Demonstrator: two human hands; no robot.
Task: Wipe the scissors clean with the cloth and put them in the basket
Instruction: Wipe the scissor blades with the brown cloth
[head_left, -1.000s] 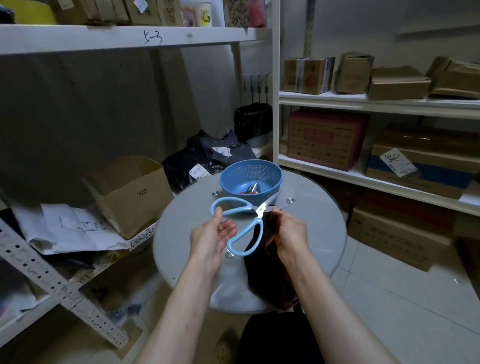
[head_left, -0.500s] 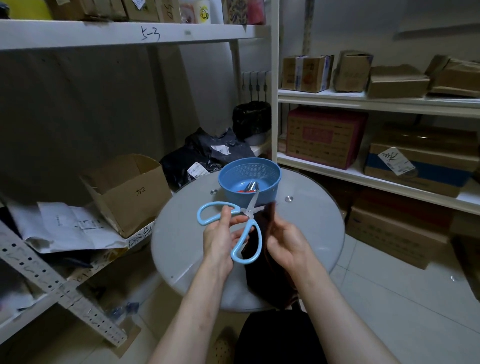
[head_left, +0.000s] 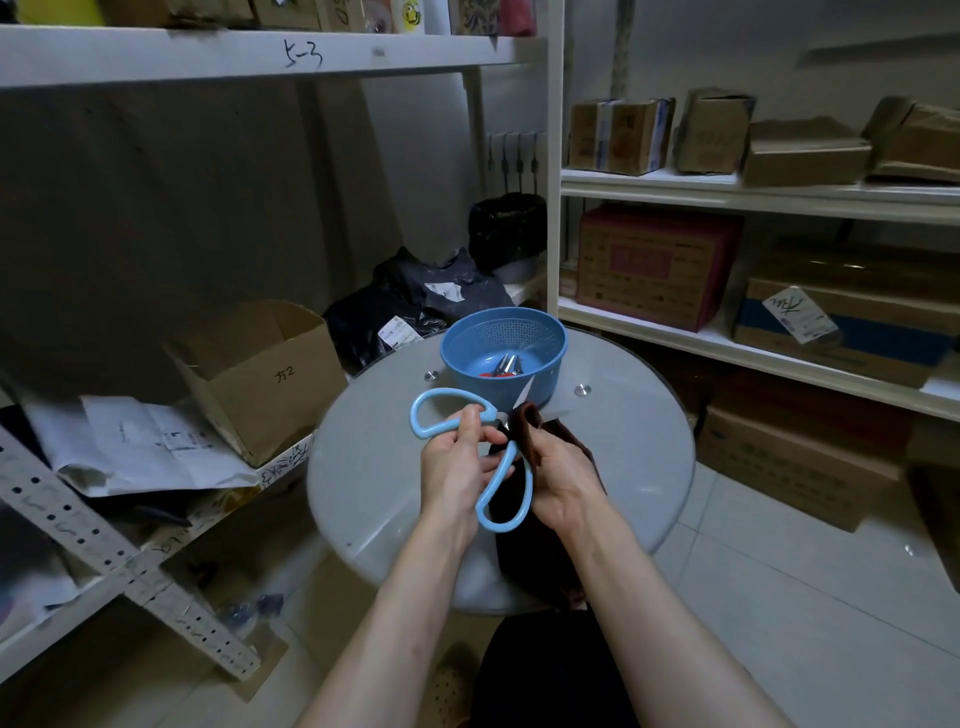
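Note:
Blue-handled scissors (head_left: 506, 480) are held open above the round table, blades spread. My left hand (head_left: 457, 465) grips the upper handle loop near the pivot. My right hand (head_left: 563, 480) holds a dark brown cloth (head_left: 530, 545), pinched around one blade just past the pivot; the rest of the cloth hangs down over the table's near edge. One bare blade tip points up toward the blue perforated basket (head_left: 550, 343), which stands at the table's far side and holds another pair of scissors with red handles (head_left: 501, 368).
The round grey glass table (head_left: 363, 467) stands between shelving on the left and right. An open cardboard box (head_left: 260, 379) and loose papers (head_left: 140, 447) lie on the low left shelf. Cartons fill the right shelves (head_left: 654, 265). Dark bags (head_left: 421, 301) lie behind the basket.
The scissors were turned and drawn nearer to me, handles swinging down. My right hand brought the cloth up and folded it around a blade by the pivot.

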